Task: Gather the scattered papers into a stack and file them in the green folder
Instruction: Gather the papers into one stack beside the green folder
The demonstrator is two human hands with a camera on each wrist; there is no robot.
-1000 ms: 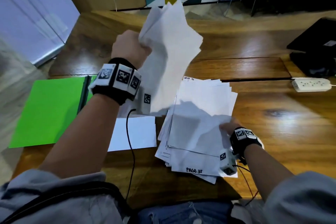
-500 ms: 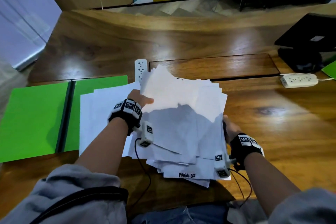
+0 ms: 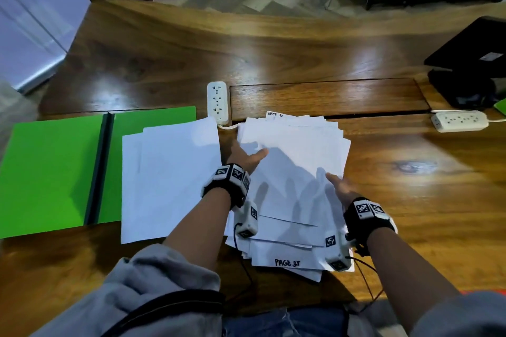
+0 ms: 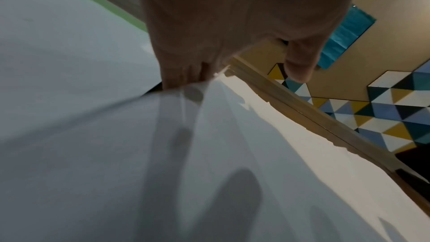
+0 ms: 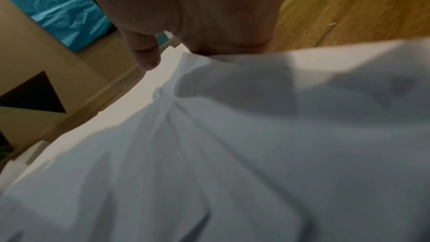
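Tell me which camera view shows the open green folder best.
The head view: the green folder lies open on the wooden table, both covers and the dark spine visible, white sheets overlapping its right cover. The left wrist view shows only a thin green strip beyond the paper. The right wrist view shows none of it.
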